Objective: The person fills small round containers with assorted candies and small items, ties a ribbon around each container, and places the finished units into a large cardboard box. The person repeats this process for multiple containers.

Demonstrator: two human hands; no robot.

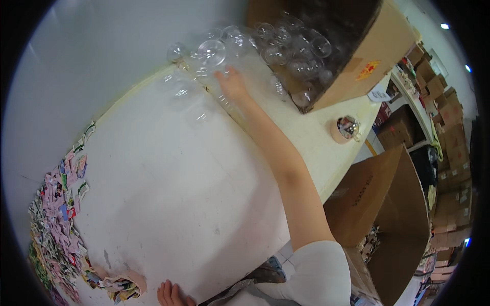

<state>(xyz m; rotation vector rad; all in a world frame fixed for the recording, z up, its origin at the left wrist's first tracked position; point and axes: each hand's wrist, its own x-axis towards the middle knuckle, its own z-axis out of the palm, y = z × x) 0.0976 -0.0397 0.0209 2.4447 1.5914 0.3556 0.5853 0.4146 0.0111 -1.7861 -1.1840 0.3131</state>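
Across the white table (173, 168) my right arm stretches to the far side. My right hand (232, 85) is among clear plastic balls, close to a round clear ball (211, 53). Its fingers are smeared by motion, so I cannot tell whether they grip anything. Several clear shells (186, 94) beside it are blurred too. At the near edge lies my left hand (173, 295), fingers extended on the tabletop and holding nothing visible. To its left a pinkish cup (133, 282) rests on its side with small printed packets (122, 293) at its mouth.
A heap of coloured packets (56, 219) lines the left edge. A tipped cardboard box (375, 56) spills clear balls (301, 66) at the far right. Near it stands a small round container (343, 128) with a shiny ball. An open carton (383, 224) stands right of my arm.
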